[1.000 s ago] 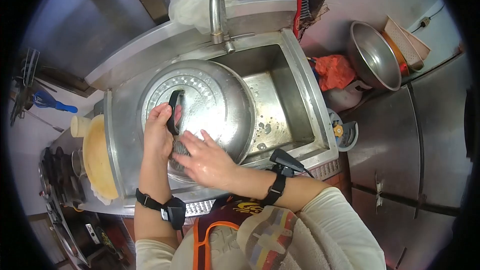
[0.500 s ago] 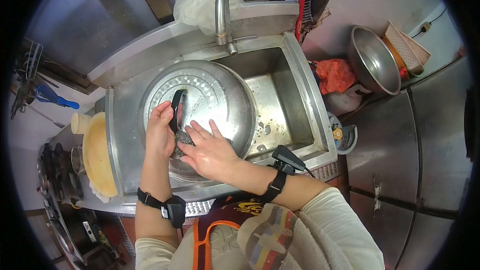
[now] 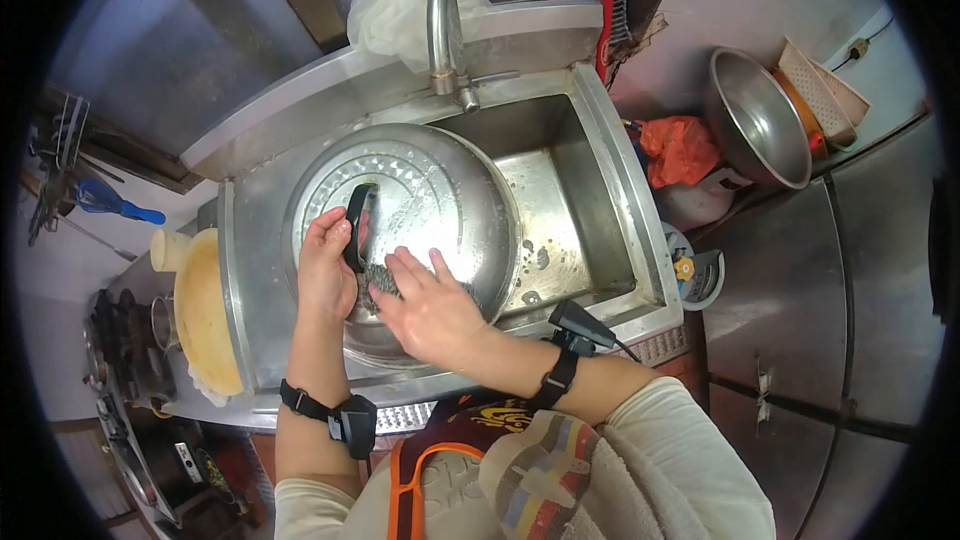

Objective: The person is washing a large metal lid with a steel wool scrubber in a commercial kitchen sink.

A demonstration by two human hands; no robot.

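Observation:
A large, round metal pot lid [image 3: 440,200] lies across the drainboard and the left part of the sink. My left hand [image 3: 328,262] is closed around the black handle [image 3: 357,225] at the lid's middle. Against the lid's near side my right hand [image 3: 435,310] presses a grey steel wool scourer [image 3: 378,280], its fingers spread over it. Part of the scourer is hidden under the palm. The lid's surface looks wet and shiny.
The sink basin [image 3: 560,210] opens to the right, under a curved faucet [image 3: 441,35]. A pale plastic bag [image 3: 385,10] hangs behind it. Left stands a round yellowish board [image 3: 205,315]; right, a steel bowl [image 3: 760,115], a red bag [image 3: 680,150] and a gas cylinder [image 3: 700,275].
My right hand has shifted slightly down and right on the lid with the scourer. My left hand keeps its hold on the handle. The whole view has moved a little.

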